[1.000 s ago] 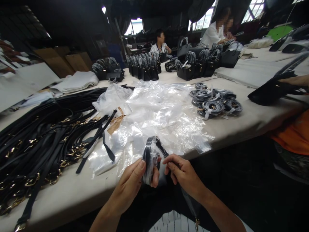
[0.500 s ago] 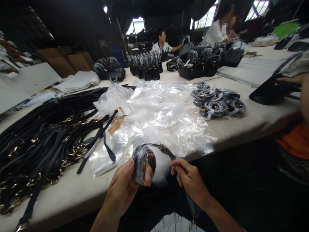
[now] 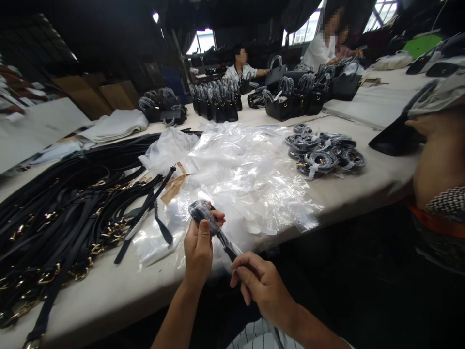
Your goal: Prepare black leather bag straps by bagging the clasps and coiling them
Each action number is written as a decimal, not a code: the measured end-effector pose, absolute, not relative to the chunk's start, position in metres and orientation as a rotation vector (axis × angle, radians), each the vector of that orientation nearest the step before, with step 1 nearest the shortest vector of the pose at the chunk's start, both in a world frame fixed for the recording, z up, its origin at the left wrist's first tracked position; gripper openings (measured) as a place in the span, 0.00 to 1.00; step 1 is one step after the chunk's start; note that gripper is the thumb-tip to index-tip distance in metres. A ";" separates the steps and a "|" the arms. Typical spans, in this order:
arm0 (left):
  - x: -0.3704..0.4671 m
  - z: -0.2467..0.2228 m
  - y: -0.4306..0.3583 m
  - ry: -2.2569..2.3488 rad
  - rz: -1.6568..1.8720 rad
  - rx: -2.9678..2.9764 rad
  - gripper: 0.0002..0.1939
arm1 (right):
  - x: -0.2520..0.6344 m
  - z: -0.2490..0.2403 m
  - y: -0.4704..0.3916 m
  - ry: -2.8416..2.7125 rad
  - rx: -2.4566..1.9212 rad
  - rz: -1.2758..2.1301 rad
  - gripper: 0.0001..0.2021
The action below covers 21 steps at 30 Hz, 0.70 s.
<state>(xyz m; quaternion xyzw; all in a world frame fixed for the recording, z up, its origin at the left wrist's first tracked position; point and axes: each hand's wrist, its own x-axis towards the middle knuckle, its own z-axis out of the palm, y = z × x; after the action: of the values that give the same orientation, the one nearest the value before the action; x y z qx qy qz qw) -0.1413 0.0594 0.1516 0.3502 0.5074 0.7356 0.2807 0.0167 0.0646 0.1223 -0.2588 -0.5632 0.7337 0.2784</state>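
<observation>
A black strap (image 3: 203,214) wrapped in clear plastic is wound into a coil, and my left hand (image 3: 200,247) is closed around it, fingertips showing past its right side. From the coil a stretch of the same strap runs down to my right hand (image 3: 259,283), which pinches it; the tail hangs below toward my lap. Both hands are over the table's front edge. Beneath and beyond them lie clear plastic sleeves (image 3: 240,169) in a loose pile. On the left spreads a heap of black straps (image 3: 80,208) with gold buckles.
Several wrapped strap coils (image 3: 323,150) sit right of the sleeves. Black handbags (image 3: 216,104) with wrapped handles stand farther back on the table (image 3: 348,186). At the right edge a person's arm (image 3: 436,155) reaches beside a black bag (image 3: 394,135). Other people work behind.
The coil in my left hand has moved up and left and tilted over. My right hand has shifted left and down, still pinching the strap. At the right, another person's arm has come farther in.
</observation>
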 end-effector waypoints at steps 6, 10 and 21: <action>-0.137 0.145 0.050 1.595 1.681 1.365 0.13 | 0.019 0.136 0.076 -1.323 -0.614 2.162 0.14; -0.135 0.136 0.051 1.632 1.560 1.424 0.13 | 0.017 0.146 0.080 -1.160 -0.469 2.304 0.14; -0.135 0.146 0.045 1.536 1.350 1.103 0.15 | 0.024 0.169 0.112 -1.135 -0.183 2.481 0.15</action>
<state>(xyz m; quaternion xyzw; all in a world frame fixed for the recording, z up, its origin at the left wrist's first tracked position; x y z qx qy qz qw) -0.1347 0.0448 0.1462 0.4355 0.6065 0.5332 0.3977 0.0245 0.1116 0.1689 -0.0655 -0.4063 0.8887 0.2021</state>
